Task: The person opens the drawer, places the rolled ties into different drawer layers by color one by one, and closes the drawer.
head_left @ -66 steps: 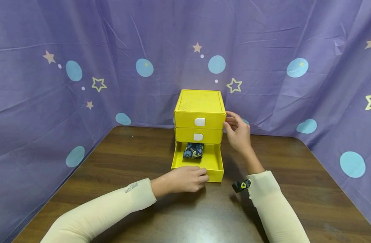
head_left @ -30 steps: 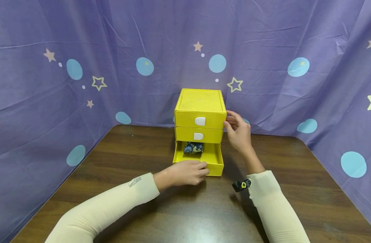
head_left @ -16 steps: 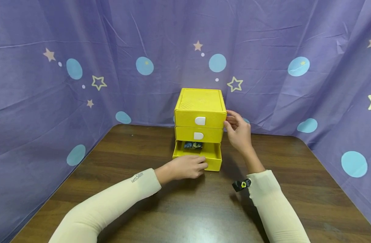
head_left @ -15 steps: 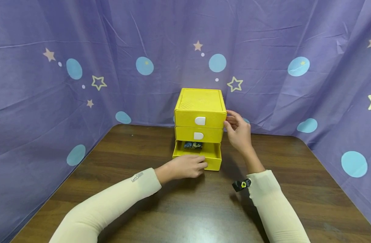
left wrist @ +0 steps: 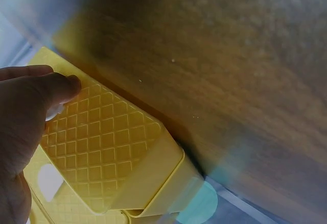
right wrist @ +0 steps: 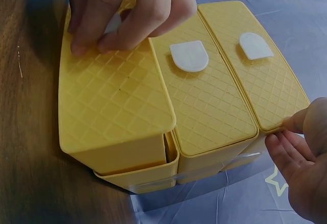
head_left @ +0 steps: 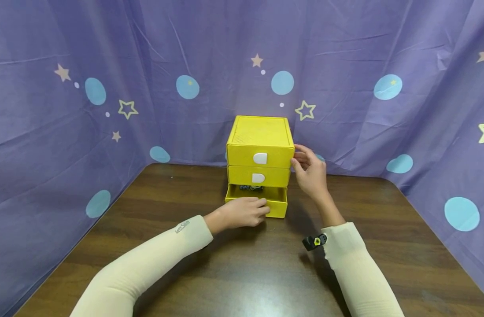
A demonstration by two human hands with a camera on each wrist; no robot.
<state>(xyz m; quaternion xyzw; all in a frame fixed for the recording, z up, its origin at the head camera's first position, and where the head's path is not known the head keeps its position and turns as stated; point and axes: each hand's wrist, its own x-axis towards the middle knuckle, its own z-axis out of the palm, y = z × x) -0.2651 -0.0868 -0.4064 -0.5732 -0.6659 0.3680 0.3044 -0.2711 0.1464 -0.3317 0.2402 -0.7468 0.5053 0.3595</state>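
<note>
A yellow three-drawer storage box (head_left: 261,132) stands on the table, seen whole in the head view. Its bottom drawer (head_left: 276,209) is pulled partway out. Just inside lies a dark blue patterned cloth (head_left: 251,188), mostly hidden under the drawer above. My left hand (head_left: 243,212) pinches the bottom drawer's white handle (right wrist: 113,24), which the fingers largely cover in the right wrist view. My right hand (head_left: 312,174) holds the box's upper right edge, thumb (right wrist: 296,121) at the front corner and fingers along the side.
The top drawer (head_left: 242,155) and middle drawer (head_left: 242,175) are closed, each with a white tab handle. Behind the box hangs a purple curtain (head_left: 226,53) with stars and dots. The brown wooden table (head_left: 178,189) extends around and in front of the box.
The left hand has moved away from the camera with the bottom drawer, sliding it further in. Less of the cloth shows now. The right hand has stayed at the box's side.
</note>
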